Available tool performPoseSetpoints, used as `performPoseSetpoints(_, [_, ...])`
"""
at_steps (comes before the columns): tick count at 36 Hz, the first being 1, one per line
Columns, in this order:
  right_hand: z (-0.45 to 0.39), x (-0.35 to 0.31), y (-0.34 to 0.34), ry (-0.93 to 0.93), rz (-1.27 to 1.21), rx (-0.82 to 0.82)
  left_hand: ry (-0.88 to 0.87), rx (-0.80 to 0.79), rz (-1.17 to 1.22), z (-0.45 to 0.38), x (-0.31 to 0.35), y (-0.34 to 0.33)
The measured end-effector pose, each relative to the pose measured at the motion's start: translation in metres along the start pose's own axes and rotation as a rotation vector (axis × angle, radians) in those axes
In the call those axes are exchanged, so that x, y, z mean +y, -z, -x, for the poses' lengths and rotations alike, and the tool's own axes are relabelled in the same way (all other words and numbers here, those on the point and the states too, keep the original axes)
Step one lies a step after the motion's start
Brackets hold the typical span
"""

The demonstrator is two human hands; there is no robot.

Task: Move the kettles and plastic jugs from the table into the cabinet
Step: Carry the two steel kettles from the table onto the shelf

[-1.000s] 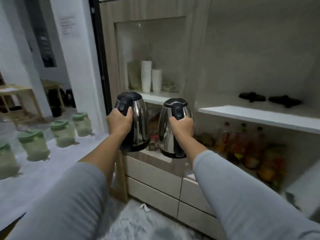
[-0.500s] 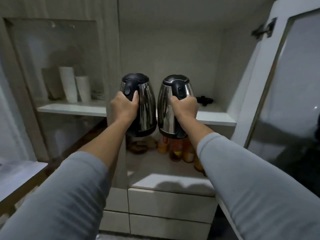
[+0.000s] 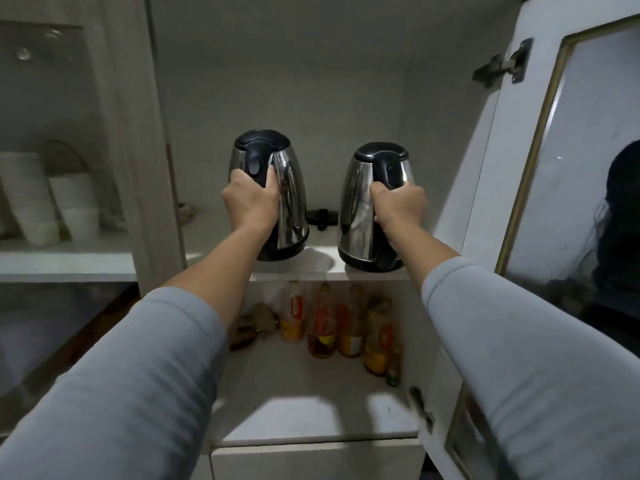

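Two steel kettles with black lids and handles are over the white upper shelf [image 3: 311, 268] of the open cabinet. My left hand [image 3: 251, 202] grips the handle of the left kettle [image 3: 287, 202], which tilts with its base near the shelf's front edge. My right hand [image 3: 398, 204] grips the handle of the right kettle [image 3: 356, 216], whose base rests at the shelf's front edge. The two kettles are apart. No plastic jugs are in view.
A black kettle base [image 3: 322, 216] lies on the shelf behind and between the kettles. Several bottles [image 3: 322, 327] stand on the lower shelf. The glass cabinet door [image 3: 519, 188] hangs open at the right. White cups [image 3: 41, 199] stand behind the left glass panel.
Both hands have carried the kettles forward and apart, from in front of the shelf down onto its front edge. The view has moved closer to the cabinet.
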State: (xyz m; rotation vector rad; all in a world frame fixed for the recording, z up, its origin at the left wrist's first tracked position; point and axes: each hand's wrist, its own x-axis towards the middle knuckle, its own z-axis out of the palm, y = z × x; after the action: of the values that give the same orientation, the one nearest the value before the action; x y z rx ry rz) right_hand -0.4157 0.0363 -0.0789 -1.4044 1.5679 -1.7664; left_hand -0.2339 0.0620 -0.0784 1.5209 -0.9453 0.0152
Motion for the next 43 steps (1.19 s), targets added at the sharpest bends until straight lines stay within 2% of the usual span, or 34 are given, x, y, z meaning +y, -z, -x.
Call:
performPoseSetpoints(10, [-0.084, 0.014, -0.053, -0.028, 0.014, 0.134, -0.03, -0.096, 0.057, -0.088, -0.014, -0.088])
performPoseSetpoints(24, [-0.188, 0.057, -0.091, -0.066, -0.015, 0.132, -0.043, -0.137, 0.157, -0.135, -0.021, -0.203])
performPoseSetpoints(36, [-0.298, 0.099, -0.123, -0.011, -0.045, 0.017, -0.009, -0.081, 0.095, -0.178, -0.026, -0.315])
performPoseSetpoints(43, [-0.331, 0.12, -0.14, -0.022, 0.019, -0.063, 0.068, -0.099, 0.101, -0.189, -0.026, -0.345])
